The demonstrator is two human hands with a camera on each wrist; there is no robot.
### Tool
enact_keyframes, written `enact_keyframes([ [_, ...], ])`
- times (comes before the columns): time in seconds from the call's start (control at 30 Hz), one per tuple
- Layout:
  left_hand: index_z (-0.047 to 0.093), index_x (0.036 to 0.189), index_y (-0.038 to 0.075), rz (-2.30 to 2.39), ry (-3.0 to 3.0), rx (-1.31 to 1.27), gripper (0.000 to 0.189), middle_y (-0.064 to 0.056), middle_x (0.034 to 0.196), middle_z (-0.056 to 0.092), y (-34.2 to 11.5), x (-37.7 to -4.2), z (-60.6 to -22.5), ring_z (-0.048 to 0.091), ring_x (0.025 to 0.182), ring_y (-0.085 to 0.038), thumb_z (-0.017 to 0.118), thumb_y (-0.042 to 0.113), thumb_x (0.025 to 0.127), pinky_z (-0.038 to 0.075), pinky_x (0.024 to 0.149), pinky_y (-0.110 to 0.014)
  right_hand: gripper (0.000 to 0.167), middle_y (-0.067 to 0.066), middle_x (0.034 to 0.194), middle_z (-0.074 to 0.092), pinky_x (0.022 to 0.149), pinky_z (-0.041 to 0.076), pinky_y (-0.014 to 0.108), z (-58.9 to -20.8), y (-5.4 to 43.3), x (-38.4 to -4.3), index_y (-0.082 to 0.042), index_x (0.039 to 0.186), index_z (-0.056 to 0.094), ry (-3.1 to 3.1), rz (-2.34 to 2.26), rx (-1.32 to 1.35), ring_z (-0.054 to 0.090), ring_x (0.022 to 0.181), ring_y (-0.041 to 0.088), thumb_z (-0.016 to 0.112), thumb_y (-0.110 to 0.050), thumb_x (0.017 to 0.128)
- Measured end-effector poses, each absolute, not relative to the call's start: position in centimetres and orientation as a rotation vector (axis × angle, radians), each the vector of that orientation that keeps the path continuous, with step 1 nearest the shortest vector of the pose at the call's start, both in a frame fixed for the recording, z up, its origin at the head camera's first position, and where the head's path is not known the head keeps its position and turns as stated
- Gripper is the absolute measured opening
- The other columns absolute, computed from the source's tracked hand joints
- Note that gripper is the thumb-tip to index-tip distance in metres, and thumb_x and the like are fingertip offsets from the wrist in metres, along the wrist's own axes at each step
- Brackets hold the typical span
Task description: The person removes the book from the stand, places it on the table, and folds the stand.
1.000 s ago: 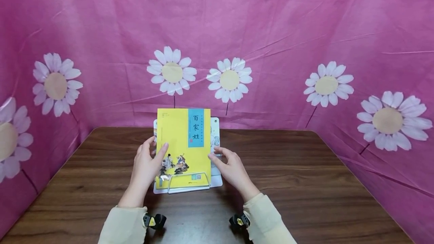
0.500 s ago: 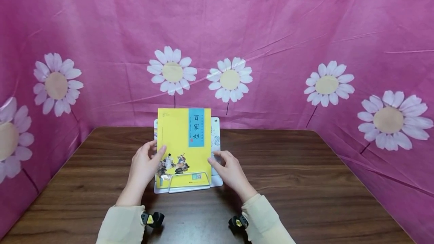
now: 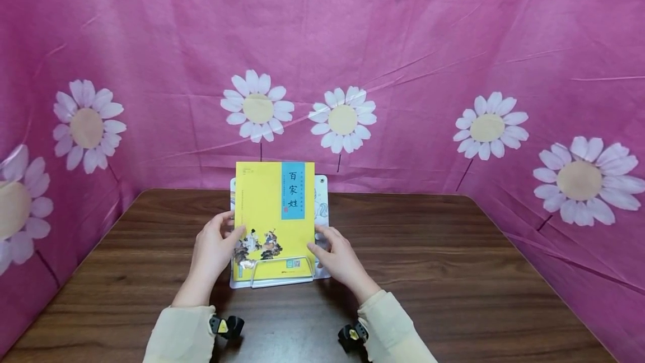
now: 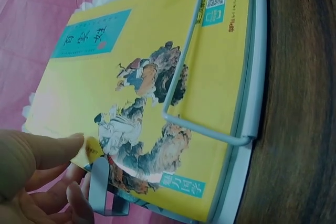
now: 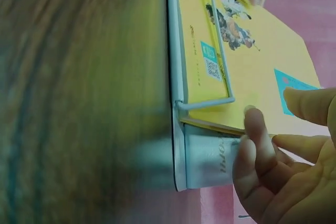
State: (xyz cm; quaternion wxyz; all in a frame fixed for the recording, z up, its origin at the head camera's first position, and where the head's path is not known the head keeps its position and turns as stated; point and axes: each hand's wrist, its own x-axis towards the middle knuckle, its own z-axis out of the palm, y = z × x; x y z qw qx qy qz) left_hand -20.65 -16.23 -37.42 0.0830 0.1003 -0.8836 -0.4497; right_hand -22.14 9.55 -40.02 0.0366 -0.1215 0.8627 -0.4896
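Note:
A yellow book (image 3: 262, 200) with a blue title panel leans upright on a book stand, whose pale printed panel (image 3: 321, 206) shows behind it. A bent wire retainer (image 4: 207, 129) crosses the lower cover. My left hand (image 3: 211, 248) pinches the book's left edge; in the left wrist view, the thumb presses a curled yellow corner right above a grey metal clip (image 4: 98, 182). At the right edge, my right hand (image 3: 342, 259) loosely grips the book, thumb over the cover and other fingers bent around the side. The index fingertip's contact is partly hidden.
The stand rests on a dark wood-grain table (image 3: 428, 273), towards its left middle. A pink cloth (image 3: 403, 27) with large white flowers hangs around the back and sides. Black straps with small devices (image 3: 229, 326) hang under both wrists.
My right hand slides slightly down the book's right edge. The left thumb shifts a little lower along the left edge. The book and stand stay in place.

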Motion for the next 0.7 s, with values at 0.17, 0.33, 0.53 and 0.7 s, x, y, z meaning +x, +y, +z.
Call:
enact_keyframes([
  [0.17,0.055,0.135,0.001,-1.362,-2.640,0.306,0.046,-0.019,0.122,0.065,-16.55,-20.77,-37.75,0.059,0.105,-0.030,0.065,0.022,0.095,0.046,0.083,-0.036,0.056,0.018,0.138,0.047,0.063,0.055,0.032,-39.94,9.50,-22.11,-0.004,0.146,0.045,2.563,-1.561,-0.372,0.065,0.070,0.022,0.064,-0.021,0.097],
  [0.33,0.060,0.129,0.001,-1.338,-2.646,0.310,0.042,-0.018,0.117,0.068,-16.69,-20.92,-38.00,0.061,0.102,-0.029,0.067,0.023,0.094,0.045,0.079,-0.032,0.057,0.019,0.140,0.046,0.065,0.058,0.036,-39.87,9.34,-21.97,0.000,0.147,0.044,2.541,-1.602,-0.372,0.064,0.069,0.022,0.064,-0.017,0.097],
  [0.53,0.059,0.130,0.000,-1.350,-2.644,0.312,0.041,-0.018,0.117,0.068,-16.51,-21.13,-38.12,0.060,0.101,-0.028,0.065,0.023,0.096,0.045,0.079,-0.032,0.057,0.022,0.141,0.043,0.065,0.058,0.030,-39.98,9.25,-21.86,0.005,0.147,0.041,2.540,-1.628,-0.415,0.059,0.071,0.020,0.063,-0.010,0.096],
  [0.7,0.058,0.130,0.001,-1.342,-2.653,0.331,0.041,-0.018,0.118,0.066,-16.47,-21.05,-38.20,0.058,0.101,-0.028,0.064,0.022,0.097,0.045,0.082,-0.036,0.062,0.018,0.140,0.044,0.066,0.051,0.023,-39.92,9.37,-21.76,0.002,0.148,0.040,2.599,-1.524,-0.445,0.053,0.076,0.016,0.065,-0.016,0.094],
])
